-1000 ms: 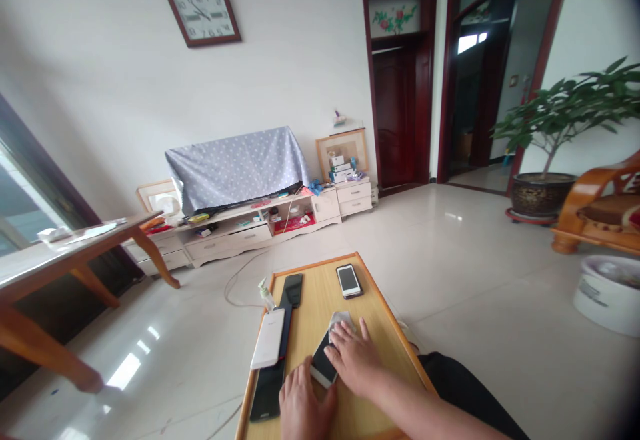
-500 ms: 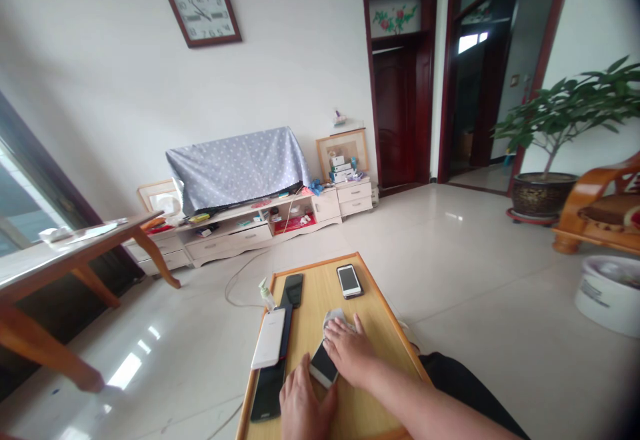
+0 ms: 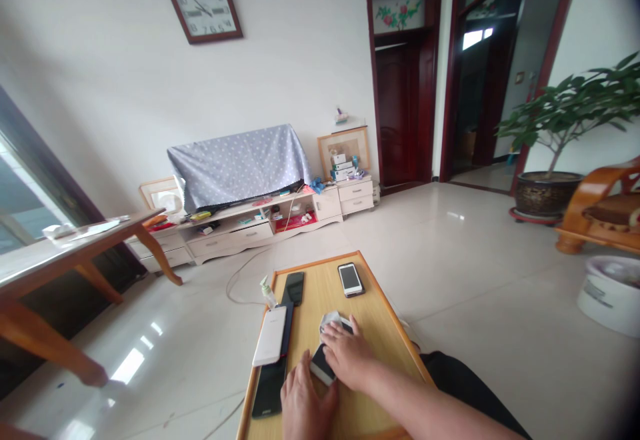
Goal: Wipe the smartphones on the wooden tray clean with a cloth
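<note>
A phone with a black screen and pale edges (image 3: 323,364) lies at a slant on the small wooden table, partly hidden by my hands. My left hand (image 3: 306,400) grips its near end between thumb and fingers. Over the far part of the phone, my right hand (image 3: 349,358) presses a whitish wipe or cloth (image 3: 329,320) with its fingers laid on top. Left of my hands, a white phone (image 3: 271,337) rests on a dark one (image 3: 289,335). A large black phone (image 3: 269,390) lies nearest my left hand.
Another black phone (image 3: 294,288) and a pump bottle (image 3: 269,292) stand at the wooden table's (image 3: 314,266) far left. A white-framed phone (image 3: 351,279) lies far right. Beyond are a TV cabinet (image 3: 230,243), a side table (image 3: 145,233), a white bucket (image 3: 607,300) and a potted plant (image 3: 550,190).
My right hand and the cloth have shifted slightly left across the phone, and its far right corner now shows. My left hand keeps its grip. The view has tilted very little.
</note>
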A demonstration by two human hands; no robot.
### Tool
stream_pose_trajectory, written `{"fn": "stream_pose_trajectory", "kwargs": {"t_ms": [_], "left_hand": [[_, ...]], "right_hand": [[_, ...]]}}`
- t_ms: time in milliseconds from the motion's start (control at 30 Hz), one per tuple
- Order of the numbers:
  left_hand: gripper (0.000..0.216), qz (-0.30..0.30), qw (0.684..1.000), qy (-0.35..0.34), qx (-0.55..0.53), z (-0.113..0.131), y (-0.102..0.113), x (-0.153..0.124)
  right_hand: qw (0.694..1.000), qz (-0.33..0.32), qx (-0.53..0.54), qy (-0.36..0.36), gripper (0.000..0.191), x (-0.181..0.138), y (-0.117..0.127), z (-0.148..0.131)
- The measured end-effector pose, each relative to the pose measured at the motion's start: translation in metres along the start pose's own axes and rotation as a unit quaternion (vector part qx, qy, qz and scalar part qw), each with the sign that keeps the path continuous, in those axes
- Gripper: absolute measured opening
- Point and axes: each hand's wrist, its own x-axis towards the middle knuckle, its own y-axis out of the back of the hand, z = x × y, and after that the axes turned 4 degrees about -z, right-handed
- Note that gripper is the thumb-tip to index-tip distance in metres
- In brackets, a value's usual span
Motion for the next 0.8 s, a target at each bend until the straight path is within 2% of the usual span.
{"fn": "stream_pose_trajectory", "kwargs": {"t_ms": [100,233,333,467,600,700,800], "left_hand": [[0.075,-0.009,1.0,0.005,0.0,-0.001,0.0,0.001],[0.064,-0.032,0.999,-0.004,-0.016,-0.003,0.004,0.001],[0.061,-0.026,0.999,-0.007,-0.019,-0.003,0.004,0.0],[0.074,0.001,1.0,-0.01,0.001,-0.003,-0.002,0.0],[0.073,0.009,1.0,-0.002,0.015,-0.004,-0.006,0.002],[0.076,-0.002,1.0,-0.008,0.006,-0.005,-0.005,0.002],[0.067,-0.011,1.0,-0.02,-0.006,-0.006,-0.002,0.0]], "right_hand": [[1.0,0.006,-0.003,-0.018,0.05,0.0,-0.004,-0.006],[0.999,-0.019,0.007,0.044,0.052,-0.016,-0.015,-0.025],[0.997,-0.024,0.018,0.066,0.051,-0.019,-0.016,-0.025],[1.0,-0.003,0.003,-0.004,0.047,-0.001,-0.006,-0.003],[0.999,0.008,-0.005,-0.042,0.051,0.013,-0.003,0.007],[1.0,-0.01,0.0,-0.013,0.053,0.006,-0.012,-0.007],[0.999,-0.034,0.01,0.037,0.055,-0.007,-0.02,-0.025]]}}
